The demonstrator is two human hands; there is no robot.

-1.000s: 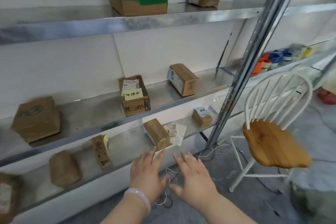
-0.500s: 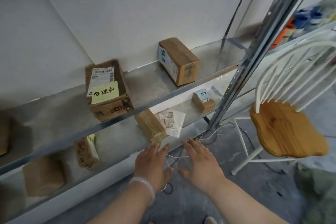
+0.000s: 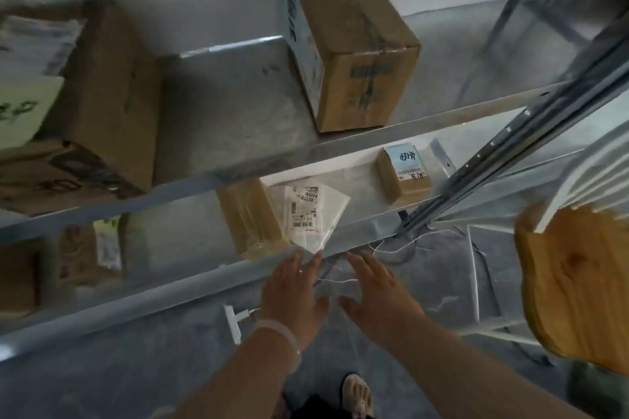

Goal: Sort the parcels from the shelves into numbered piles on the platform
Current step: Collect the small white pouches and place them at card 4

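Observation:
Both my hands reach toward the lower metal shelf (image 3: 190, 286), fingers straight and empty. My left hand (image 3: 295, 289) has its fingertips at the shelf's front edge, just below a white labelled mailer bag (image 3: 315, 214) and a taped brown box (image 3: 250, 218). My right hand (image 3: 376, 292) hovers beside it, a little short of the edge. A small brown box with a blue label (image 3: 403, 175) lies further right on the same shelf. On the shelf above stand a long cardboard box (image 3: 354, 41) and a box with a yellow-green note (image 3: 75, 102).
A steel upright (image 3: 531, 143) rises at the right end of the shelves. A white chair with a wooden seat (image 3: 578, 286) stands close on the right. Thin white cords (image 3: 401, 248) trail on the grey floor under the shelf. More brown parcels (image 3: 78, 255) sit at lower left.
The view has dropped and closed in on the lower shelves. Both hands have moved forward to the lower shelf's front edge, staying open and empty.

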